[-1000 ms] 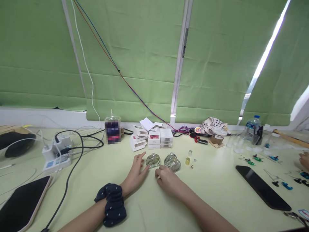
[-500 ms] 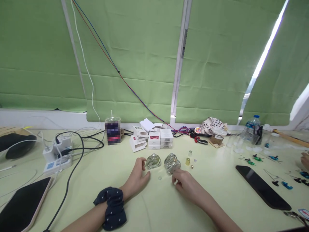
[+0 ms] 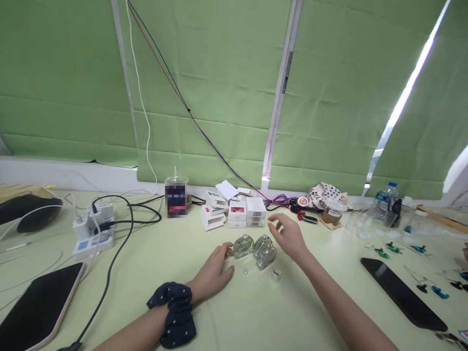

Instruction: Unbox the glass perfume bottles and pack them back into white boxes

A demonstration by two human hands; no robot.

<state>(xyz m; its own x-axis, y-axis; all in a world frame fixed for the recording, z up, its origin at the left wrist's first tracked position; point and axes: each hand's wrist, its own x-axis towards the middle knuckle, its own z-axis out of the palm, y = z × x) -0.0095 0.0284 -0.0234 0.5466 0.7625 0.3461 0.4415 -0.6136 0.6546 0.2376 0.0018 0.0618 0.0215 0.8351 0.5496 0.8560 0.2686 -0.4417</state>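
Two clear glass perfume-style bottles stand close together in the middle of the table: a rounded left bottle point(image 3: 243, 246) and a right bottle point(image 3: 264, 251) with something clear at its front. My left hand point(image 3: 215, 269) lies beside the left bottle, fingertips at its side, thumb apart, grasping nothing. Raised to the right of the bottles is my right hand point(image 3: 290, 237), its fingers bent and apart, with nothing visible in them. A small shiny cap point(image 3: 276, 276) and a clear round bead-like piece point(image 3: 245, 271) lie in front of the bottles.
Small white boxes point(image 3: 255, 212) and opened cartons point(image 3: 212, 217) stand behind the bottles. A phone point(image 3: 402, 292) lies at right, near blue and green small parts point(image 3: 393, 247). Left are a power strip point(image 3: 95, 242), black cables, a tablet point(image 3: 38, 307) and a lidded cup point(image 3: 176, 197).
My right hand has moved up and away from the front of the right bottle, and the shiny cap now shows there. The small gold pieces are hidden from view. My left hand stays beside the left bottle.
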